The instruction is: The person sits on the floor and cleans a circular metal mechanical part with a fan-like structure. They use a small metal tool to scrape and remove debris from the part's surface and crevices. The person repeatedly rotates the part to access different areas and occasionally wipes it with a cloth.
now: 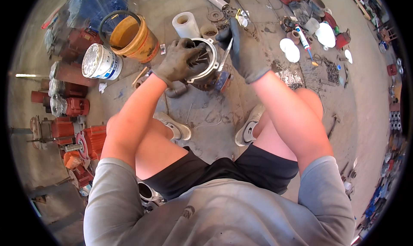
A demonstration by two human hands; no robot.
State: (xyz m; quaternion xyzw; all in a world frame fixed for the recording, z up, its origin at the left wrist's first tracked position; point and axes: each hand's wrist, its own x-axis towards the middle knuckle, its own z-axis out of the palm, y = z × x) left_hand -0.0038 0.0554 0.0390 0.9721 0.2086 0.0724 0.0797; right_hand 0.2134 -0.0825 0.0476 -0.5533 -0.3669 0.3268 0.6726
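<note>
The person sits low over the concrete floor (206,117). The gloved left hand (178,61) grips the rim of a round metal housing (205,67) standing between the feet. The right hand (243,52) is closed around a thin metal tool (225,54), its tip inside the housing. An orange bucket (131,37) stands nearby.

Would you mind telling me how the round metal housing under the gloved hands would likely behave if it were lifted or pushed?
The round metal housing looks like thick cast metal, so probably rigid and heavy for its size. Its cylindrical form suggests it could roll if laid on its side. The left hand steadies its rim while the right hand works a slim tool, hinting it may shift unaided.
</note>
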